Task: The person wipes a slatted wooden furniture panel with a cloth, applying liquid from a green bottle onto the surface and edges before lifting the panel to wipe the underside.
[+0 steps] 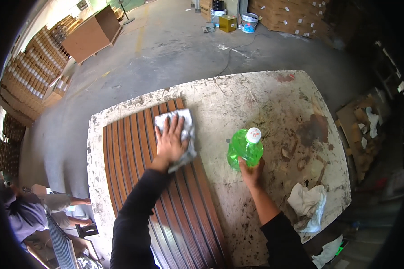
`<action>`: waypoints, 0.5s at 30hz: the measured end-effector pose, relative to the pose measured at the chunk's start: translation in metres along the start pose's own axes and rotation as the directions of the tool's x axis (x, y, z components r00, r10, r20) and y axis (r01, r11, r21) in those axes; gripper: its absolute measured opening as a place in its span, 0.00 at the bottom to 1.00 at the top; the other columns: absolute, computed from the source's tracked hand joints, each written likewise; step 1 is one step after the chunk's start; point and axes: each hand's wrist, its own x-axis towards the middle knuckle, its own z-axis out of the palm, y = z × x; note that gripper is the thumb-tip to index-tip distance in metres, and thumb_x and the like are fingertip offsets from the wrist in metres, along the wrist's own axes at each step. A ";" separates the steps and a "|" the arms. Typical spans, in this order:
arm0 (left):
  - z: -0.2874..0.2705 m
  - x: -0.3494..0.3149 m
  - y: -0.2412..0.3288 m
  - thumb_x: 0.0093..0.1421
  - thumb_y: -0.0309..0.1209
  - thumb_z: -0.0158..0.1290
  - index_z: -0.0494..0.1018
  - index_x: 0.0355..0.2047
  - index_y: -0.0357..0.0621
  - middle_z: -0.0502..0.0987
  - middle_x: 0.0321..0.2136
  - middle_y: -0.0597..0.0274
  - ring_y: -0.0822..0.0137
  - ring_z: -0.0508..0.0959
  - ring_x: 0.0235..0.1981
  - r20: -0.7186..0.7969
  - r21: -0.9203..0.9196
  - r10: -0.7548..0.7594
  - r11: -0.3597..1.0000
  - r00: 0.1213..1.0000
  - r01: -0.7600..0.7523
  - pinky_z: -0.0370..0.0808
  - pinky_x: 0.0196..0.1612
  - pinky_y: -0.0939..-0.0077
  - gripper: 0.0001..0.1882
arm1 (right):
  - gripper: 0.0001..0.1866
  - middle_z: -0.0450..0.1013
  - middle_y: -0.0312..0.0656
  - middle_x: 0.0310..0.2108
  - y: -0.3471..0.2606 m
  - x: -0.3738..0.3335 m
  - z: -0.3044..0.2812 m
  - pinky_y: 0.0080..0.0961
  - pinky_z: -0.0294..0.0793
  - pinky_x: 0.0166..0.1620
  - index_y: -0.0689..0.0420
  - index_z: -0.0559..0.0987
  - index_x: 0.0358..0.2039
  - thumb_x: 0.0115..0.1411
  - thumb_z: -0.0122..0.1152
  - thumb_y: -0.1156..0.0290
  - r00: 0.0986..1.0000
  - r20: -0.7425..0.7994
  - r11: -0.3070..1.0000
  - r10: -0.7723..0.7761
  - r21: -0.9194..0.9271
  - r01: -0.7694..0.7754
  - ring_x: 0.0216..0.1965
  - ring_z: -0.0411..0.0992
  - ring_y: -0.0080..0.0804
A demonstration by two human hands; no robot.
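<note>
My left hand [169, 141] lies flat with its fingers spread, pressing a whitish cloth [187, 120] onto a slatted brown wood panel [134, 148]. The cloth covers part of the panel's far right corner. To the right, my right hand [252, 172] is wrapped round the lower side of a green clear bottle [243, 150] with a white cap. The bottle is over the worn worktable; whether its base touches the top I cannot tell. Near the table's right edge lies a crumpled white cloth [307, 204], apart from both hands.
The worktable [215, 94] is pale, chipped and stained. Another person [27, 215] is at the lower left beside a dark slatted panel [63, 240]. Stacked cartons [36, 67] stand at the far left. Buckets [248, 22] and a yellow tin [227, 23] are on the floor beyond.
</note>
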 end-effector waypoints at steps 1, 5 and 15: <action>0.006 0.022 -0.010 0.58 0.48 0.41 0.44 0.66 0.54 0.41 0.67 0.61 0.53 0.40 0.67 -0.022 0.025 -0.022 0.999 1.000 0.022 0.34 0.63 0.41 0.38 | 0.24 0.75 0.46 0.36 -0.004 0.001 0.001 0.29 0.73 0.41 0.62 0.71 0.45 0.45 0.64 0.75 1.000 0.019 1.000 -0.020 -0.004 0.020 0.37 0.75 0.35; 0.011 0.094 -0.028 0.60 0.49 0.37 0.47 0.65 0.53 0.45 0.66 0.61 0.52 0.42 0.67 -0.105 -0.022 -0.146 0.989 0.984 0.144 0.37 0.63 0.39 0.34 | 0.23 0.75 0.46 0.35 0.005 -0.002 -0.001 0.29 0.73 0.39 0.63 0.71 0.44 0.46 0.63 0.73 0.998 0.017 0.998 -0.057 -0.019 0.057 0.35 0.75 0.35; 0.015 -0.031 0.002 0.56 0.43 0.47 0.43 0.65 0.52 0.44 0.66 0.60 0.53 0.43 0.67 -0.022 -0.050 0.006 0.999 1.000 -0.007 0.38 0.63 0.39 0.40 | 0.18 0.75 0.48 0.33 0.010 -0.001 0.004 0.32 0.72 0.37 0.62 0.73 0.39 0.46 0.63 0.73 0.980 -0.050 0.980 -0.194 -0.053 0.191 0.33 0.74 0.42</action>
